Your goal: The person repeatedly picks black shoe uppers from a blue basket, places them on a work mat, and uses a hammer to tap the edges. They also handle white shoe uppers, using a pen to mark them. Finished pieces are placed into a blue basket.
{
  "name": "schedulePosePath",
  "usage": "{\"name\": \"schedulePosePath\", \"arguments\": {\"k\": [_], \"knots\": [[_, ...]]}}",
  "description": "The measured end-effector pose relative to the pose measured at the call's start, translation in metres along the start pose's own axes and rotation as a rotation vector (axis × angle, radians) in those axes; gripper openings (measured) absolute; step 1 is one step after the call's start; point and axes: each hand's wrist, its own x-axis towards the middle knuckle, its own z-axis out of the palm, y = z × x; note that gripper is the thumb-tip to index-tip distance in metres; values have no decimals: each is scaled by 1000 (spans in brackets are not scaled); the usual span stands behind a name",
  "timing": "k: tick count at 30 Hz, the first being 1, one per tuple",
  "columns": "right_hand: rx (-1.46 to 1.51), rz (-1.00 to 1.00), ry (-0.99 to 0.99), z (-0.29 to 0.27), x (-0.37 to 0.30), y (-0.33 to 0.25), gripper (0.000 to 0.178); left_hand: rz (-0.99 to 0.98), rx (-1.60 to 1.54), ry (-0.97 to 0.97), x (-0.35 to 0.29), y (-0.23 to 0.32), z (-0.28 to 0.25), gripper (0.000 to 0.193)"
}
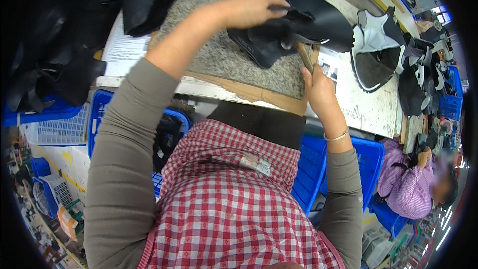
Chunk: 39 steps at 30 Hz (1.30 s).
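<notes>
A black leather shoe upper [326,20] lies folded on a speckled stone slab [199,30]. My left hand [251,10] rests at its far left edge, fingers together and closed on the leather; the underside of that grip is hidden. In my right hand [321,89] is a hammer [305,57], held by its wooden handle. Its metal head reaches in against the near side of the upper, partly covered by the leather. Both hands are over the worktable [368,112].
Black and white uppers [376,52] are on the table's right side. Dark leather pieces [144,7] and a printed sheet [124,45] are at left. Blue crates [311,169] stand under the near edge. A person in a pink checked shirt [408,189] sits at right.
</notes>
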Motion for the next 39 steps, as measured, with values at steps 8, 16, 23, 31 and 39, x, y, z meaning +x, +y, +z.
{"name": "schedulePosePath", "arguments": {"k": [8,16,23,31,39], "knots": [[508,84,-308,-3,-100,0,33,-355,452,272,-283,63,-41,79],[450,-34,-212,-13,-96,-40,34,-697,471,-203,-365,81,-101,88],[423,-14,-393,9,-106,-67,32,-455,683,519,-200,-128,-42,79],[162,84,-264,-42,-98,-32,30,-237,676,578,-115,-80,-144,29],[13,-99,53,-21,-11,-46,35,68,523,11,-54,4,-31,39]]}}
